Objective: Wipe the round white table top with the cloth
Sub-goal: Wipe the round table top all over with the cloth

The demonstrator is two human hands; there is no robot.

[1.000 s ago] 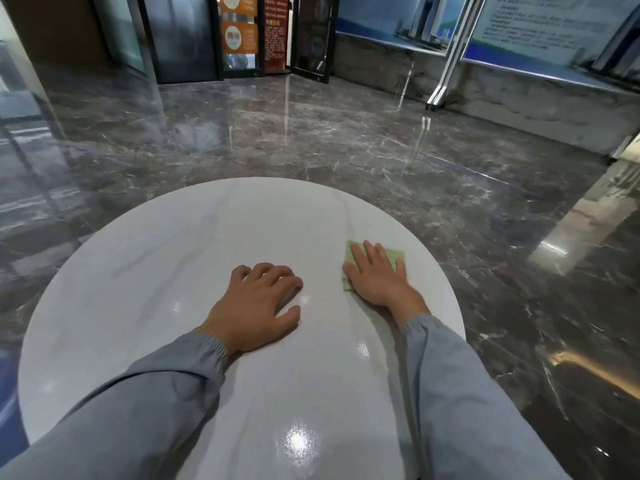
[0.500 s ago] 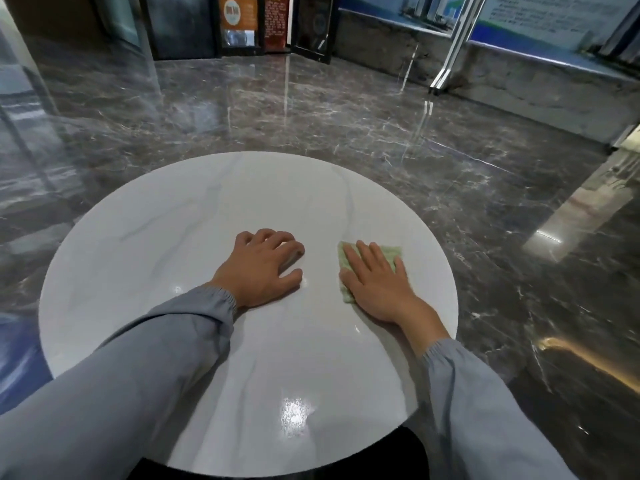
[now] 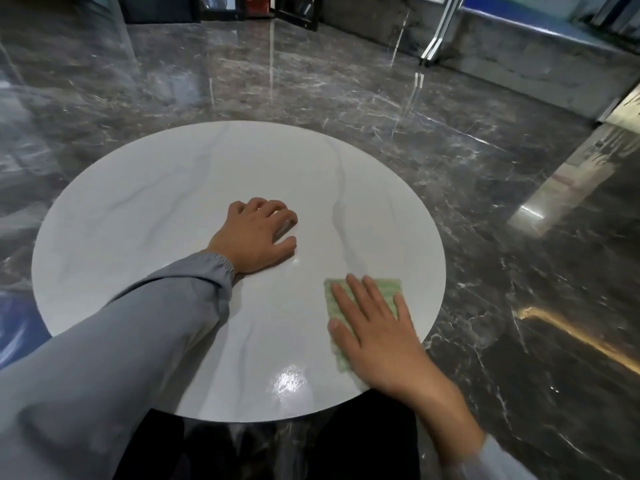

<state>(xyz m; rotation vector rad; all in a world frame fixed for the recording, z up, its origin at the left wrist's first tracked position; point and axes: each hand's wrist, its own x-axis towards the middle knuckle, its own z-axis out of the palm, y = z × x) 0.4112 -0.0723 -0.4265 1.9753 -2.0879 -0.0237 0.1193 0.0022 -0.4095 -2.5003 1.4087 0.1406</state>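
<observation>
On the round white worktop, by its right edge, toward the near side: one green cloth, lying flat, partly covered. Your right hand: fingers straight and slightly spread, palm pressed down on the cloth. Your left hand: near the worktop's centre, fingers loosely curled, resting on bare surface, holding nothing; grey sleeve crosses the worktop's near-left part. Around the worktop: dark veined polished floor.

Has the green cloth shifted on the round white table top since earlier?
Yes. The green cloth, under the right hand, slid toward the person, nearing the round white table top's near-right rim.
</observation>
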